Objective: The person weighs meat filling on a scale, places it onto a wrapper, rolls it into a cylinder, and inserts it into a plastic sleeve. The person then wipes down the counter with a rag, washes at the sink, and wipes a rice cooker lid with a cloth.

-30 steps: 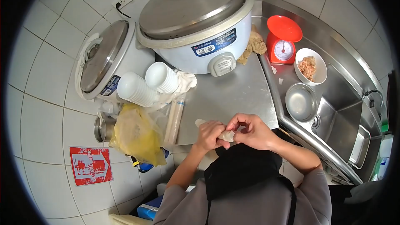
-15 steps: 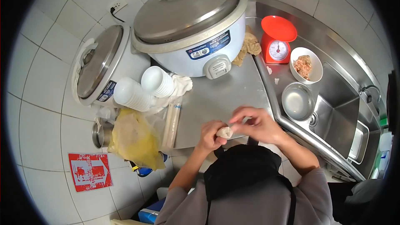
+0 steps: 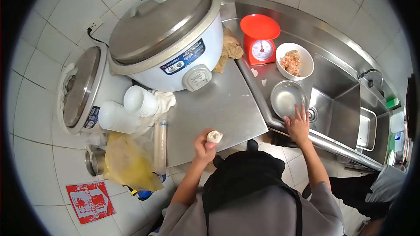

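Note:
In my left hand is a small white dumpling, pinched upright between thumb and fingers over the front edge of the steel table. Its gathered top faces up. My right hand is over the near right rim of a round metal bowl, fingers apart and holding nothing. Clear liquid, seemingly water, fills the bowl; whether my fingertips touch it I cannot tell. Just behind stands a white bowl with pinkish ground filling in it.
A red kitchen scale stands by the sink. Two big rice cookers take up the back left. Stacked white bowls, a yellow plastic bag and a brown cloth lie around the table. Another person's dark-clothed leg shows at right.
My right hand has left the dumpling and reached right to the metal bowl. My left hand still holds the dumpling. The view has turned toward the sink.

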A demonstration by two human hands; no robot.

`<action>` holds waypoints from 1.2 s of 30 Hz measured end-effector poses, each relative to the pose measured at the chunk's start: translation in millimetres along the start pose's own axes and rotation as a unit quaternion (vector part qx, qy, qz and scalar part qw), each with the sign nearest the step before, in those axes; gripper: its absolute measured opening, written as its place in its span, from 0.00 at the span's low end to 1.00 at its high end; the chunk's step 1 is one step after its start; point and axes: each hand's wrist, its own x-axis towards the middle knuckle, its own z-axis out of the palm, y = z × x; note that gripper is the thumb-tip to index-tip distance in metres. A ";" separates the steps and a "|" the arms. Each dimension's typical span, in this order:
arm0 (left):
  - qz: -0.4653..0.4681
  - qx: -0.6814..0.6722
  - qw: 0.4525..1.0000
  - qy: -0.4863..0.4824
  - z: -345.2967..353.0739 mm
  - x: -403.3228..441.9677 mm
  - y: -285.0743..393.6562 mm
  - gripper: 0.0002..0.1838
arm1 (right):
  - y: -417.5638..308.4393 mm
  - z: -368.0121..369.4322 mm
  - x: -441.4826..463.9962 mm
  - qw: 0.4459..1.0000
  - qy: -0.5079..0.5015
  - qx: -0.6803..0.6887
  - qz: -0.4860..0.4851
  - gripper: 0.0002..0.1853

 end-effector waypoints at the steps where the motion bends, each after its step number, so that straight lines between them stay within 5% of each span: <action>1: 0.001 0.007 1.000 0.002 0.6 1.4 3.5 0.36 | -0.9 -3.8 3.2 1.000 -0.005 0.025 0.011 0.18; 3: -0.069 -0.091 0.993 -0.035 5.8 7.0 14.4 0.37 | -7.8 -17.6 13.6 0.998 -0.010 0.053 0.015 0.16; 6: -0.086 -0.124 0.987 -0.054 10.0 10.8 22.3 0.38 | -39.0 -59.7 27.7 0.955 0.023 0.297 -0.006 0.04; 9: -0.088 -0.142 0.982 -0.085 11.1 8.3 21.0 0.38 | -102.5 -133.4 34.2 0.869 0.019 0.466 -0.165 0.04; 13: -0.080 -0.105 0.988 -0.084 16.6 2.0 29.3 0.38 | -156.2 -172.3 33.1 0.830 0.022 0.420 -0.367 0.10; 16: -0.027 -0.059 0.994 -0.084 12.2 3.7 33.4 0.37 | -170.7 -161.5 32.1 0.822 -0.003 0.437 -0.365 0.10; 19: 0.019 -0.020 0.996 -0.079 5.9 5.7 34.2 0.35 | -175.8 -154.6 28.7 0.751 -0.114 0.594 -0.265 0.07; 21: 0.041 0.008 0.996 -0.077 0.3 5.4 36.8 0.35 | -178.0 -146.4 26.5 0.565 -0.254 0.785 -0.019 0.07; 23: 0.044 -0.009 0.995 -0.088 -2.3 7.9 39.9 0.34 | -175.0 -139.8 26.6 0.566 -0.312 0.763 0.002 0.09; 25: 0.043 -0.002 0.996 -0.079 -4.9 5.4 37.3 0.33 | -177.3 -135.0 17.5 0.466 -0.360 0.807 0.036 0.10; 33: 0.076 0.041 0.992 -0.088 -14.1 10.9 40.5 0.33 | -192.6 -129.5 23.8 0.434 -0.357 0.827 0.021 0.08; 36: 0.098 0.080 0.989 -0.072 -14.7 13.4 42.0 0.32 | -197.9 -140.2 32.3 0.477 -0.366 0.798 0.024 0.07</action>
